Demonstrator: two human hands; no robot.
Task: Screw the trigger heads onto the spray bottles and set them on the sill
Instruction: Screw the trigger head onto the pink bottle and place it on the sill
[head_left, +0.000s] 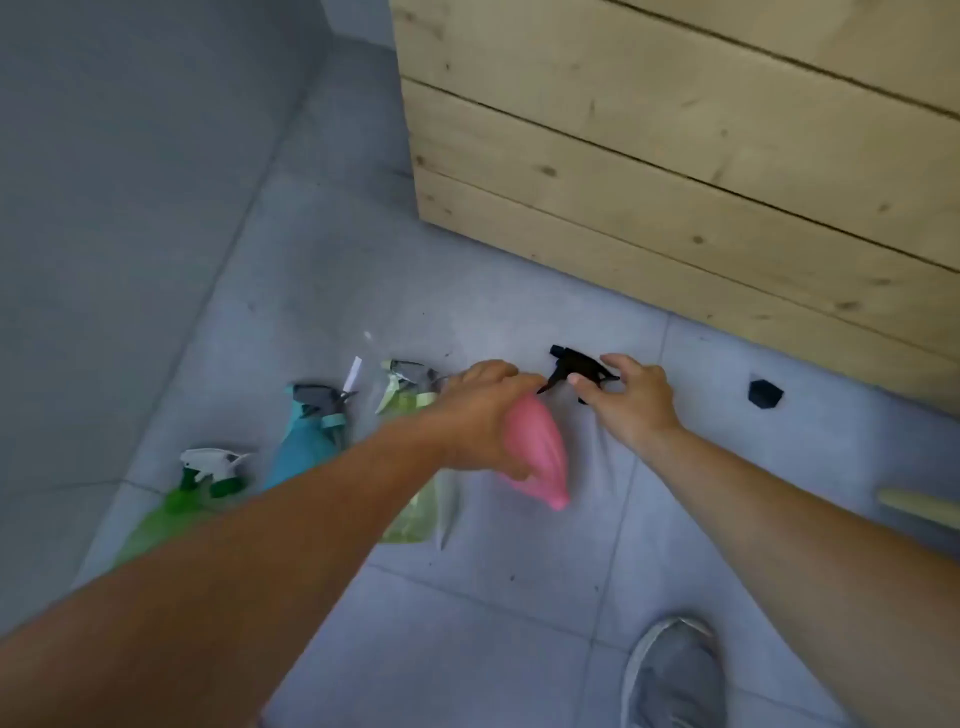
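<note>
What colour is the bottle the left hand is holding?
Pink bottle, seen in the head view.

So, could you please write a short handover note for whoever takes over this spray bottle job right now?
Left hand: gripping the pink bottle, which has no head visible.
Right hand: fingers spread over the black trigger head on the floor, not clearly gripping it.
Green bottle, teal bottle and yellow-green bottle stand on the floor with heads on.
Left: screw the black head onto the pink bottle, then move all four to the sill, which is out of view.
</note>
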